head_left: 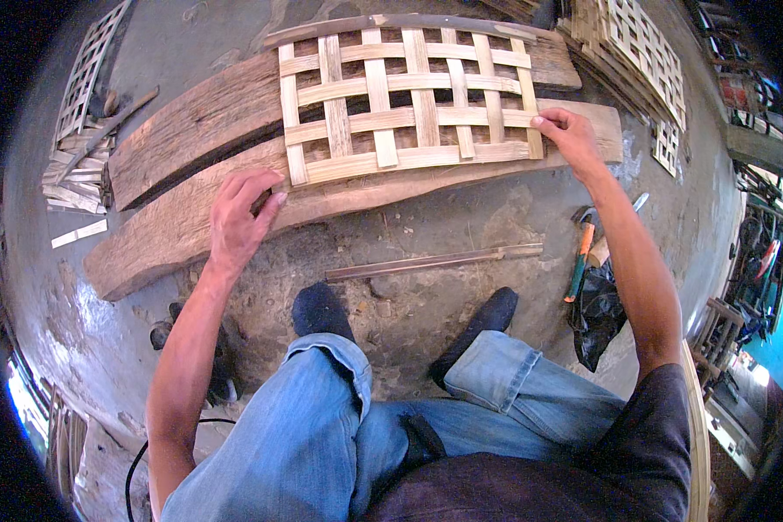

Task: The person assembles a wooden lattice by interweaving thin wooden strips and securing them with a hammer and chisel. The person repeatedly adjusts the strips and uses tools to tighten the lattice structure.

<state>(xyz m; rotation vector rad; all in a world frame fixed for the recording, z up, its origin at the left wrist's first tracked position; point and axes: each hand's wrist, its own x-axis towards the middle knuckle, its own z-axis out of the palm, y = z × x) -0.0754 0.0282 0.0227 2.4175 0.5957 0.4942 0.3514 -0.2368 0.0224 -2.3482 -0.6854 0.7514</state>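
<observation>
A woven panel (424, 104) of pale, flat bamboo strips lies across two thick wooden planks in front of me. Along its far edge runs a darker strip (391, 21). My right hand (570, 137) pinches the panel's right edge between thumb and fingers, near the lower corner. Just off the panel's lower left corner is my left hand (239, 216), over the nearer plank (174, 235). Its fingers are bent, with the thumb apart from the index finger and nothing visible between them. The second, rougher plank (191, 122) lies behind the nearer one.
A narrow wooden strip (435, 262) lies on the floor near my feet. To the right are a hammer (583, 252) with an orange and green handle and a black plastic bag (597, 313). Woven panels (635, 52) are stacked at far right; loose strips (78, 165) lie left.
</observation>
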